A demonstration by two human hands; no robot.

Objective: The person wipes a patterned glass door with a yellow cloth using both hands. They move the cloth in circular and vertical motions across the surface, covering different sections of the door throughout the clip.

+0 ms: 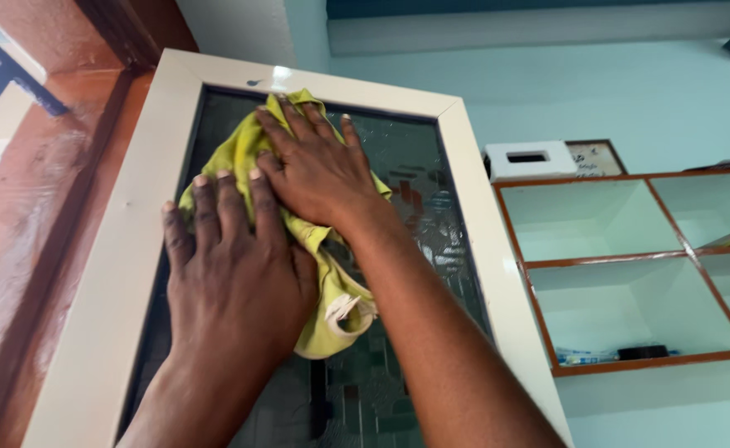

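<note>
Yellow cloth [315, 249] lies flat beneath both hands' fingers on patterned glass [406, 166]

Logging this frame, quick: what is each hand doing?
Left hand: open, flat on the yellow cloth.
Right hand: open, flat on the same cloth.

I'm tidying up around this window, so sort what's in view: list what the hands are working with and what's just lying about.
In use:
- left hand and right hand, both pressed flat on the cloth
- yellow-green cloth
- patterned glass pane
- cream window frame

Lying about:
- white box on top of the shelf
- wall shelf
- dark flat object in the lower compartment
</note>
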